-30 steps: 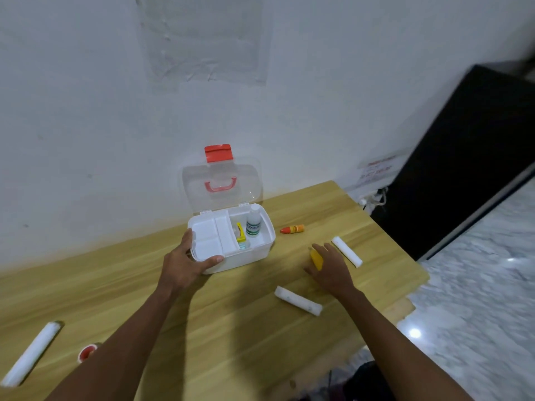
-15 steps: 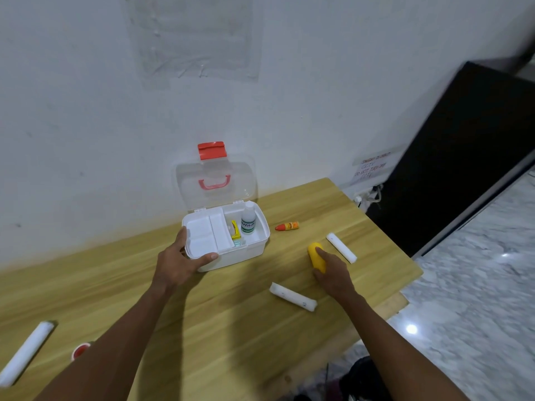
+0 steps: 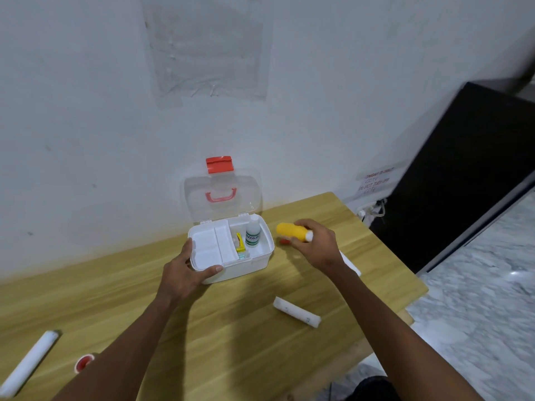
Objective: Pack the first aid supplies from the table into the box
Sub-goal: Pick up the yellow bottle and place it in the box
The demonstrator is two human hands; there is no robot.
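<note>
The white first aid box (image 3: 254, 263) stands open on the wooden table (image 3: 237, 337), its clear lid (image 3: 221, 195) upright against the wall. Inside are a white bottle with a green label (image 3: 252, 235) and a small yellow item (image 3: 239, 243). My left hand (image 3: 185, 273) grips the box's front left corner. My right hand (image 3: 315, 246) holds a yellow bottle with a white cap (image 3: 292, 231) in the air, just right of the box. A small red-tipped tube (image 3: 284, 241) peeks out below that bottle. A white gauze roll (image 3: 296, 312) lies near the front.
Another white roll (image 3: 348, 263) lies partly hidden behind my right wrist. At the far left lie a long white roll (image 3: 29, 363) and a red-and-white tape roll (image 3: 84, 363). The table ends at the right beside a black cabinet (image 3: 463, 175).
My right hand has picked the yellow bottle up off the table and carried it left and up toward the box. My left hand has stayed on the box.
</note>
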